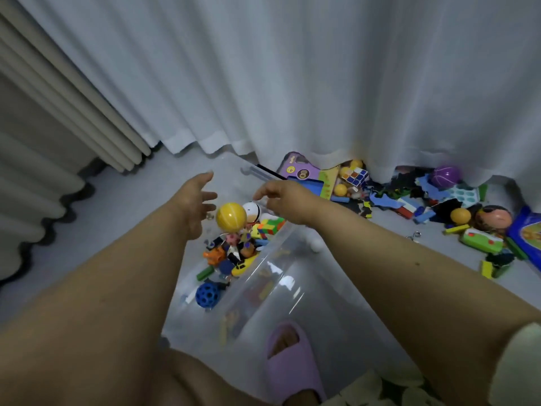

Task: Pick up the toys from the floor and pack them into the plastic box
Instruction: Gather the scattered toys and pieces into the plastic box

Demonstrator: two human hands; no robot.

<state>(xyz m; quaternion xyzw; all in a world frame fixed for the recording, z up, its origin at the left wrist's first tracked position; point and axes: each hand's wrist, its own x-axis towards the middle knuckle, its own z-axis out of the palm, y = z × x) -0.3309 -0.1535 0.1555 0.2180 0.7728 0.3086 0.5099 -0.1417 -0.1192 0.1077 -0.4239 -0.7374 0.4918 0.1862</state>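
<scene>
Left hand (195,200): fingers spread and straight, gripping nothing; held above the far end of the plastic box.
Right hand (283,197): over the box's right rim, fingers bent downward; whether they pinch anything cannot be told.
Yellow ball (231,216): between the two hands, just beside the left fingertips, touching neither hand so far as can be seen; it sits over the toys in the box.
Plastic box (263,276): clear, on the floor between the arms, lid off.
Box contents: white round toy (252,211) at the far end, coloured brick block (270,225) against the right wall, orange figure (215,255), yellow car (244,265), green stick (205,273), blue holed ball (207,294) nearest the camera.
Floor pile (409,200): to the right of the box, along the curtain hem; puzzle cube (354,174), purple ball (445,174), small orange ball (460,215), purple card pack (298,171), blue foam pieces, green blocks.
Curtain (292,68): white, hanging to the floor behind everything.
Slipper (288,358): lilac, on a foot, near edge beside the box.
</scene>
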